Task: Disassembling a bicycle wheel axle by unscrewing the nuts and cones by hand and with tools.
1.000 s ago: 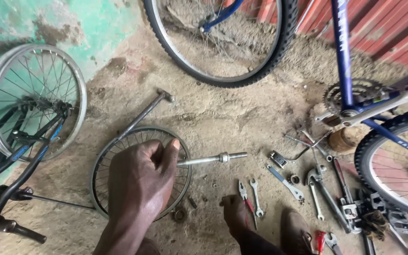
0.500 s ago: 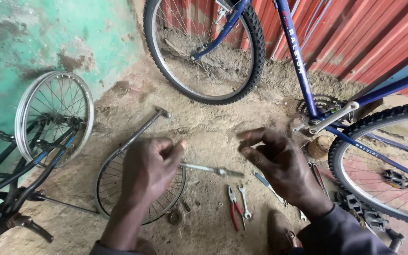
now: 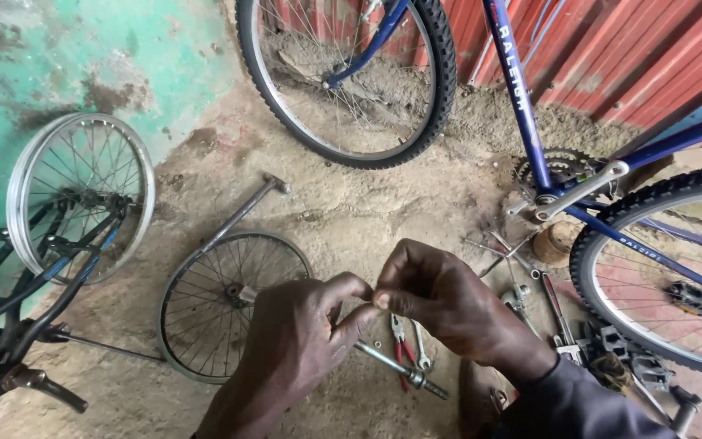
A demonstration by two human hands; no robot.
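Observation:
My left hand (image 3: 298,341) and my right hand (image 3: 440,305) meet in the middle of the view, above the dirt floor. Their fingertips are pinched together and touch each other; anything between them is too small to see. Below them a metal axle rod (image 3: 404,371) lies on the ground. Just left of my left hand a small spoked wheel (image 3: 205,313) lies flat. Red-handled pliers (image 3: 400,340) and a small wrench (image 3: 421,351) lie under my right hand.
A blue bicycle (image 3: 522,97) stands against a red corrugated wall, one wheel (image 3: 347,77) at the back, another (image 3: 652,276) at right. A bare rim (image 3: 79,195) and a black frame (image 3: 10,325) lean at left. Several tools (image 3: 562,317) lie at right.
Both hands have come together from apart: the right hand moved left and the left hand closed its fingers. The view has tilted a little upward.

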